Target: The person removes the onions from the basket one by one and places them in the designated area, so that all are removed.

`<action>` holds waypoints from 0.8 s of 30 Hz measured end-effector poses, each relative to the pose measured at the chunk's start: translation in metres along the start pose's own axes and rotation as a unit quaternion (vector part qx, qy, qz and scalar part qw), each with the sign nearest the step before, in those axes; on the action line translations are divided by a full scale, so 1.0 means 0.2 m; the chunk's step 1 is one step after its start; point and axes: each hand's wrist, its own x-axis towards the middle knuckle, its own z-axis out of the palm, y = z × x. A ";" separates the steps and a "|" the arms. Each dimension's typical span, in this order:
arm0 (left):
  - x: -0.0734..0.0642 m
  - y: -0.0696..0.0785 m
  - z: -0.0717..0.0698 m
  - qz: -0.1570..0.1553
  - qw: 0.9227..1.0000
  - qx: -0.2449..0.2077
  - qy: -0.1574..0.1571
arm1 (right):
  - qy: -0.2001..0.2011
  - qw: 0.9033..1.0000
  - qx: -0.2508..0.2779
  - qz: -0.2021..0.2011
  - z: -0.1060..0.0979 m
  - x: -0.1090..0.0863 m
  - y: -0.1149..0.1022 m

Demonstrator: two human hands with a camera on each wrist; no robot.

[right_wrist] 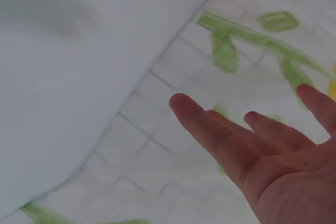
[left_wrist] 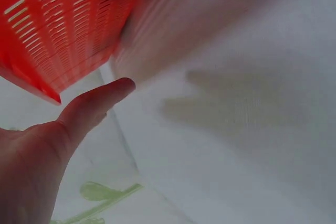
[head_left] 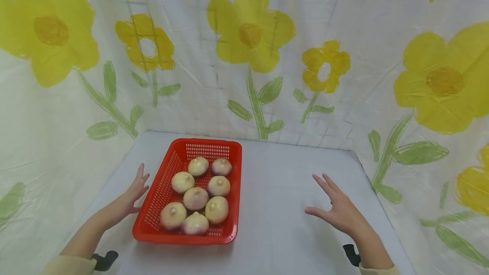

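A red plastic basket [head_left: 183, 238] with slotted walls stands on the left half of the table in the head view. Inside it lie several pale onions [head_left: 195, 199], some tinged purple, with their tips mostly upward. My left hand [head_left: 131, 195] is beside the basket's left wall, fingers spread and nothing held. The left wrist view shows the thumb [left_wrist: 94, 103] extended close to the slotted wall. Over the right part of the table, well apart from the basket, my right hand [head_left: 341, 212] has its fingers and thumb spread and holds nothing.
The white table [head_left: 275, 207] ends at a back edge against a curtain [head_left: 191, 96] printed with yellow flowers. The same cloth hangs along both sides. A black strap piece [head_left: 105, 261] sits at the left wrist, another [head_left: 351, 255] at the right.
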 end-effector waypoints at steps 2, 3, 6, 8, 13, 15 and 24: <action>-0.01 0.00 0.01 0.011 1.000 0.014 0.002 | 0.006 1.000 0.014 -0.013 0.01 0.01 -0.01; -0.02 -0.01 0.01 0.022 0.999 0.034 0.004 | 0.010 0.999 0.024 -0.021 0.01 0.02 -0.02; -0.01 -0.01 0.03 0.030 0.999 0.039 0.017 | 0.020 0.998 0.045 -0.042 0.03 0.05 -0.04; 0.00 -0.01 0.03 0.030 0.999 0.035 0.019 | 0.027 0.997 0.051 -0.055 0.04 0.06 -0.06; 0.04 0.01 0.03 0.027 0.999 0.031 0.009 | 0.025 0.993 0.089 -0.074 0.07 0.13 -0.13; 0.05 0.02 0.02 0.029 0.999 0.028 0.001 | 0.017 0.990 0.118 -0.081 0.08 0.17 -0.17; 0.11 0.05 0.03 0.046 0.999 0.013 -0.010 | -0.032 0.975 0.200 -0.085 0.14 0.31 -0.36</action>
